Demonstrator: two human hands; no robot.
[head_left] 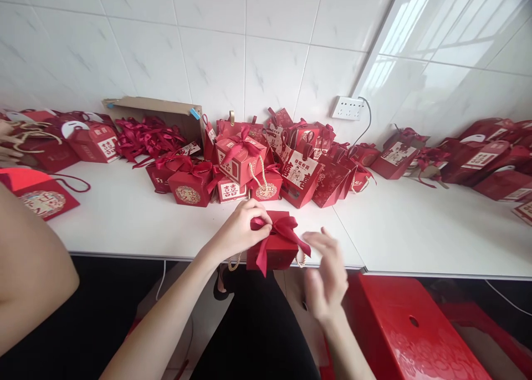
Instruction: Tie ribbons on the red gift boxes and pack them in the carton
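A small red gift box (pixel 277 257) sits at the front edge of the white table, right before me. A dark red ribbon bow (pixel 286 229) is tied on its top, one tail hanging down the front. Cream rope handles (pixel 301 258) show at its sides. My left hand (pixel 249 225) pinches the bow's left loop between thumb and fingers. To the right of the box, my right hand (pixel 326 269) is held in the air with fingers apart, somewhat blurred, holding nothing. Its fingertips are near the bow's right tail but look apart from it.
Finished-looking red gift boxes (pixel 241 155) crowd the table behind, beside a cardboard box (pixel 153 106) and a heap of red ribbons (pixel 152 138). A co-worker's arm (pixel 33 263) is at left. More boxes (pixel 477 147) stand right. Below is a red stool (pixel 415 324).
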